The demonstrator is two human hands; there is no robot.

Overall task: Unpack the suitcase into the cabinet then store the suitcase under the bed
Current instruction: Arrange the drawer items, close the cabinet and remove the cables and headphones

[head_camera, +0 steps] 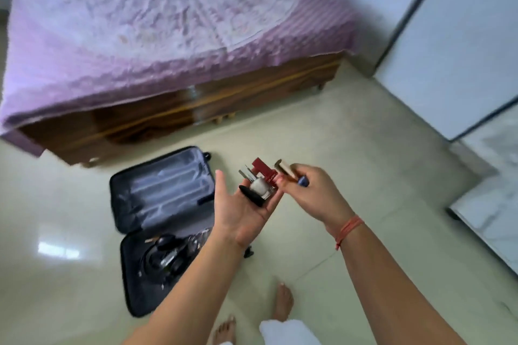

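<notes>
Pale glossy floor tiles [350, 148] spread under everything, with open room beyond and to the right of both hands. The left hand [246, 204] lay palm up with its fingers nearly straight, serving as a tray. A small white bottle [258, 186], a black piece [251, 196] and a red box [265, 172] rested on it, likely so that several small things could go in one trip. The right hand [314, 193], just beside it, had its fingers curled round a tan stick [286, 169] and something blue [303, 182]. Whether it was adding to the load or steadying it I could not tell.

Below and left of the left hand the suitcase [134, 297] lay open flat on the floor, with dark oddments [165, 255] in its near half, so unpacking seemed unfinished. Beyond the hands stood the bed [168, 36], its purple cover overhanging a wooden frame on short legs; the gap beneath looked low. White panels [462, 50] far right of the right hand may have been the cabinet; blur hid any handles.
</notes>
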